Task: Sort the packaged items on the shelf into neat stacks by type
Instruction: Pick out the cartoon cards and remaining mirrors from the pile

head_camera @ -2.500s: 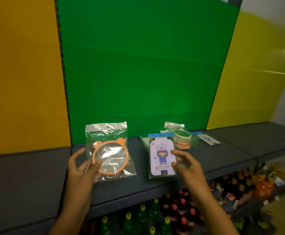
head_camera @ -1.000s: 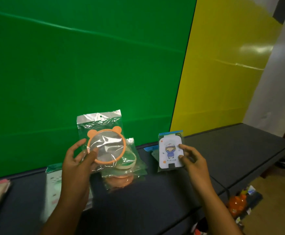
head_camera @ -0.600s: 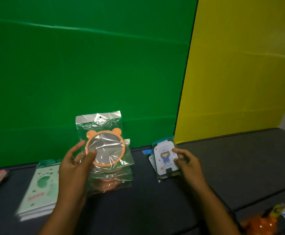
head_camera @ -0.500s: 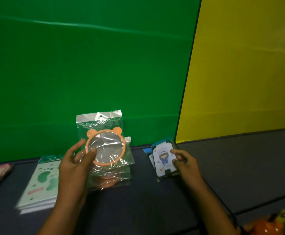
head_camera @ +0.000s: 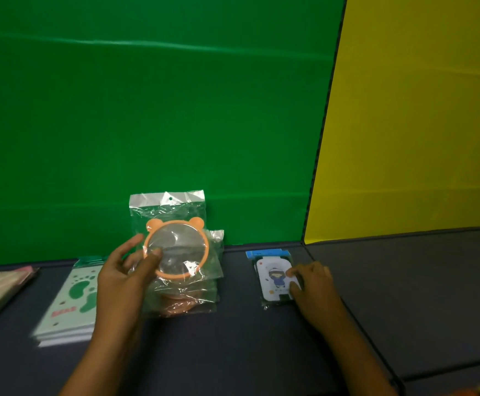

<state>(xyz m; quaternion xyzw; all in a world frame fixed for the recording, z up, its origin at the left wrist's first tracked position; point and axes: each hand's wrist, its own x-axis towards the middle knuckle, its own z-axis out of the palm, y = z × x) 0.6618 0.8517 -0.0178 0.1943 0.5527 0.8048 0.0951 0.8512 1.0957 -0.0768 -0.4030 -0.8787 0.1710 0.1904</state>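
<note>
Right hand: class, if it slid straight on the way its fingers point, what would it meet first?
The right hand already rests on the cartoon card packet. Its fingers point up-left; beyond the packet lies bare shelf, then probably the mirror packets, though depth is unclear.

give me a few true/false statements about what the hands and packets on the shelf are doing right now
1. The left hand holds a clear bag with an orange bear-eared ring. True.
2. The right hand is raised well above the shelf, empty. False: it rests on the cartoon-figure card packet lying on the dark shelf.
3. The green footprint packets lie to the left of the left hand. True.
4. The panel behind the ring bag is yellow. False: the green panel is behind it; the yellow panel is further right.
5. More clear bags lie under the held one. True.
</note>
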